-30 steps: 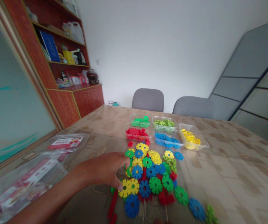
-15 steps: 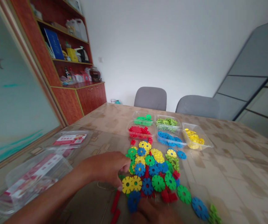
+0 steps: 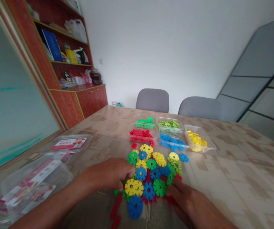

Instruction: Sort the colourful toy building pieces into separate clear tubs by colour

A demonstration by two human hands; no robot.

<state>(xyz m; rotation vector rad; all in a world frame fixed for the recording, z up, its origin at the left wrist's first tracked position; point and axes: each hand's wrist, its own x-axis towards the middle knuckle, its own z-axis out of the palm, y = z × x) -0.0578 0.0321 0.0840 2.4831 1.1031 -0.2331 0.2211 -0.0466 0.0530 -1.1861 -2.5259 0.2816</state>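
Notched plastic discs lie heaped on the table in front of me. My left hand (image 3: 114, 173) is at the heap's left edge, thumb and bent fingers apart, beside a yellow disc pair (image 3: 134, 187). My right hand (image 3: 189, 200) lies along the right edge with fingers stretched out, touching near a green disc (image 3: 160, 187) and partly covering red pieces. A blue disc (image 3: 135, 206) sits at the near side, another blue disc (image 3: 148, 190) behind it. Red strips (image 3: 116, 206) lie by my left wrist. What is under my right palm is hidden.
Clear tubs hold sorted pieces: red (image 3: 143, 135), dark green (image 3: 145, 122), light green (image 3: 169, 125), blue (image 3: 173, 142) and yellow (image 3: 197, 140). Clear lidded packs (image 3: 35, 184) lie at the left. Two grey chairs (image 3: 152, 100) stand behind the table.
My right hand has moved from the near middle to the heap's right side, uncovering the near blue disc. The green, blue and lime pieces at lower right no longer show. My left hand stays.
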